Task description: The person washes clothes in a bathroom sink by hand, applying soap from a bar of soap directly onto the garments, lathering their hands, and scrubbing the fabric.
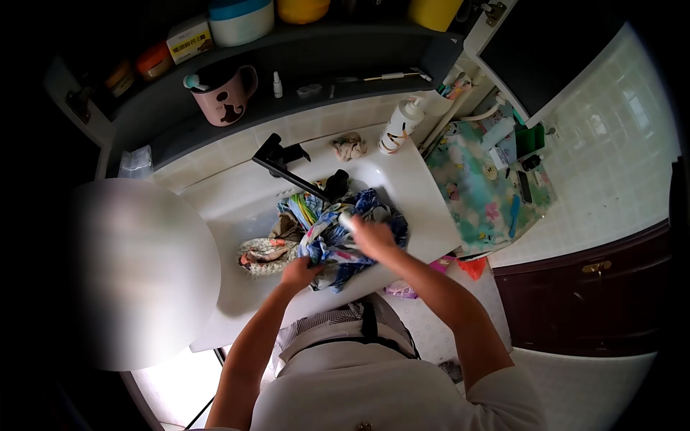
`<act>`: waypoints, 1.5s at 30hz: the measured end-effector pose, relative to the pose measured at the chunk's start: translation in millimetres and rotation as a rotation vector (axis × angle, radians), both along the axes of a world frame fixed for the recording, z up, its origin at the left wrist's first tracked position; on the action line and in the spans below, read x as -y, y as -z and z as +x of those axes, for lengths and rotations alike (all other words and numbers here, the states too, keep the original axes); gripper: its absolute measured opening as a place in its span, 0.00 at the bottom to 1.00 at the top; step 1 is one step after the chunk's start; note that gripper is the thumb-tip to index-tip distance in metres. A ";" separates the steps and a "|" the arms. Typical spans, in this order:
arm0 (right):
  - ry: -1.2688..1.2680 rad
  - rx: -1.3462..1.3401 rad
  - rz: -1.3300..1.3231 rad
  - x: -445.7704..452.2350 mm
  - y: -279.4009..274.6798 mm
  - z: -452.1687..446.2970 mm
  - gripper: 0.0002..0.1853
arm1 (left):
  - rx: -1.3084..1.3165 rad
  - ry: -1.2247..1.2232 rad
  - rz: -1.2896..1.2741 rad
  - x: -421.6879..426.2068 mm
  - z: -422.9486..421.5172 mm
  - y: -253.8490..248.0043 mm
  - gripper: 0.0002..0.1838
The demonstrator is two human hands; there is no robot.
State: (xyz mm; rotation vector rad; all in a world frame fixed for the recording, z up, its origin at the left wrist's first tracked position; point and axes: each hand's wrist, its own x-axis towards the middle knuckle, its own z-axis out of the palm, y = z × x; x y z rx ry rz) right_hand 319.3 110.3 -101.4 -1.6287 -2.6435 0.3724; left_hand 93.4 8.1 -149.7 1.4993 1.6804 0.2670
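A bundle of blue patterned cloth (339,241) lies in the white sink (233,223), below the black faucet (291,174). My left hand (298,274) is closed on the near edge of this cloth. In my right hand (375,239) is a small white bar (346,221), which looks like soap, held against the top of the cloth. To the left, a cream and orange patterned cloth (264,256) sits in the basin. Striped green and yellow fabric (307,206) shows behind the blue one, partly under the spout.
A white pump bottle (401,128) and a crumpled beige lump (350,146) stand on the sink's back rim. Above is a shelf with a pink mug (225,99). A cabinet door (535,57) hangs open at upper right, over a floral-covered surface (478,183) with small items.
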 end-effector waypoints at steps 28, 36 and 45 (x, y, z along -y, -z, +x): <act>0.131 -0.080 -0.308 26.1 -17.4 -18.4 0.15 | 0.071 -0.047 0.038 8.6 -1.0 16.3 0.21; 0.139 -0.028 -0.018 10.7 -2.5 12.8 0.21 | 0.083 -0.069 0.069 14.4 0.4 24.7 0.19; 0.044 -0.075 -0.162 25.5 -8.8 12.1 0.19 | 0.096 -0.071 0.032 13.9 -0.4 16.3 0.20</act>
